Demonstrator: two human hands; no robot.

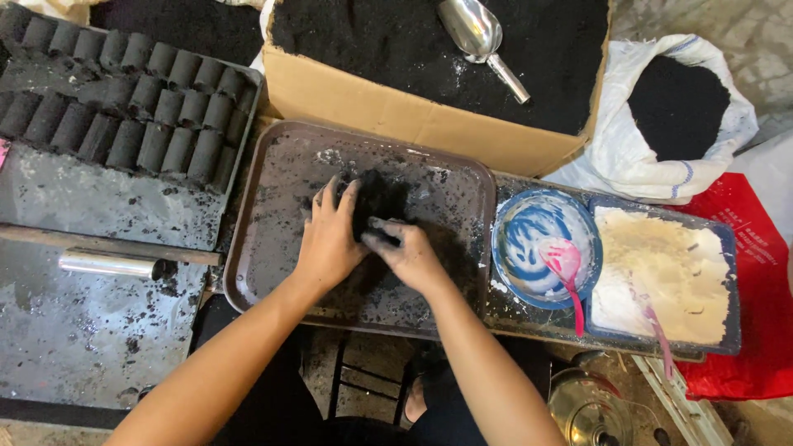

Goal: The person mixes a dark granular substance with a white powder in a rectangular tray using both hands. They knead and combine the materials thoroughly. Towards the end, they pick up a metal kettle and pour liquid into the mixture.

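A lump of black charcoal paste (378, 198) lies on a dark brown tray (273, 256). My left hand (329, 239) cups the lump from the left, fingers spread and smeared black. Pressing against the lump's right side is my right hand (409, 252), fingertips blackened. Both hands squeeze the same lump together over the middle of the tray.
Rows of black cylindrical briquettes (132, 107) lie on a metal tray at left, with a metal tube (111, 264) below. A cardboard box of black powder (429, 49) holds a metal scoop (479, 37). At right: a blue bowl (545, 248), a tray of pale powder (661, 277), a white sack (677, 116).
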